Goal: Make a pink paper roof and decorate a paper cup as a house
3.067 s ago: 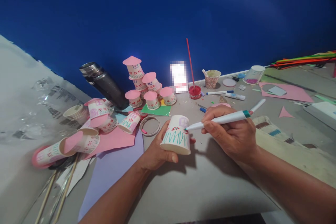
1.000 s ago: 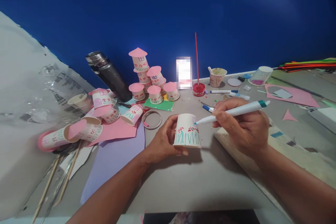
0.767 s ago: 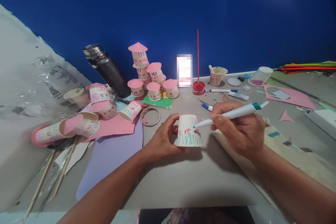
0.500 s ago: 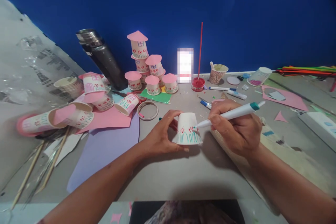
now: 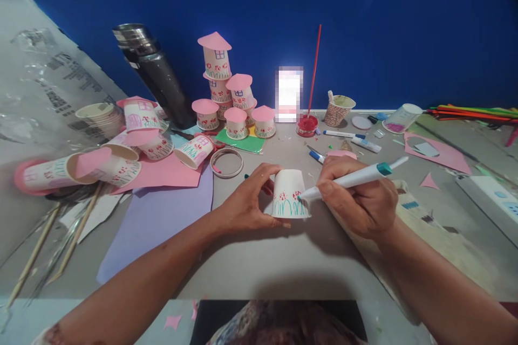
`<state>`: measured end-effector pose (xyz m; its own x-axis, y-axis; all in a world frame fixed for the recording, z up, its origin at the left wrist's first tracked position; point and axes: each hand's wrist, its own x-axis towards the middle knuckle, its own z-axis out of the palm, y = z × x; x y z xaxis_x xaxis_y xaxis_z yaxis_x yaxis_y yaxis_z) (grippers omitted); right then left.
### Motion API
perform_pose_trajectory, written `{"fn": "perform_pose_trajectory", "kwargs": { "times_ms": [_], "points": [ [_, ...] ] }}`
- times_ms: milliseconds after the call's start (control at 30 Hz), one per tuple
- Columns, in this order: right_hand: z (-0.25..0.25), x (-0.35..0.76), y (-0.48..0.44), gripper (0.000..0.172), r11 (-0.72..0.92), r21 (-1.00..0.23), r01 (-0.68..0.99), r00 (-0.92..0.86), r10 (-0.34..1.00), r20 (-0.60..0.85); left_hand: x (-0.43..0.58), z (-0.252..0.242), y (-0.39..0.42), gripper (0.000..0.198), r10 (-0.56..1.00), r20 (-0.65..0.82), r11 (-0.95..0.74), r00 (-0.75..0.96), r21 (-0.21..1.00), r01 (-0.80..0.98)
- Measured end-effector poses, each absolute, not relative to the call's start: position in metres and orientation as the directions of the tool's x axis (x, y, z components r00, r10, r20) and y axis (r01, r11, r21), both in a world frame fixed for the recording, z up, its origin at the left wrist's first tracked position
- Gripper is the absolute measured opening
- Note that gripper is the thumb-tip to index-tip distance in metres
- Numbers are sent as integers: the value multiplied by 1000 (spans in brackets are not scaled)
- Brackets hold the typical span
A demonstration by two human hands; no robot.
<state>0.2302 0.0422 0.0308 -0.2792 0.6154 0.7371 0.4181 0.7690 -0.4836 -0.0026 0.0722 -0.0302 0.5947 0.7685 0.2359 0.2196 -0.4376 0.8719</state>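
An upside-down white paper cup [image 5: 290, 194] with red dotted flowers and green wavy lines is gripped from its left side by my left hand [image 5: 253, 199], fingers behind and thumb along the rim. My right hand [image 5: 360, 194] is closed around a white marker [image 5: 348, 179] with a green end. The marker's tip meets the cup's right side, at the green lines just under the red flowers.
Decorated cups with pink cone roofs [image 5: 214, 42] are stacked at the back, beside a dark flask [image 5: 159, 83]. More cups lie at left on pink paper [image 5: 178, 170]. Behind my hands are a tape roll [image 5: 226, 163], a red pot [image 5: 307, 125] and pens [image 5: 343, 134].
The camera view has shifted slightly. My right hand has moved the marker tip a little lower on the cup, while my left hand keeps the same hold.
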Motion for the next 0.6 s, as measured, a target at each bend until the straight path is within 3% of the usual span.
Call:
{"fn": "perform_pose_trajectory", "kwargs": {
  "times_ms": [600],
  "points": [
    [29,231,42,16,745,-459,484,-314,637,704,-3,-33,73,91,758,229,-438,611,873,215]
  ]
}}
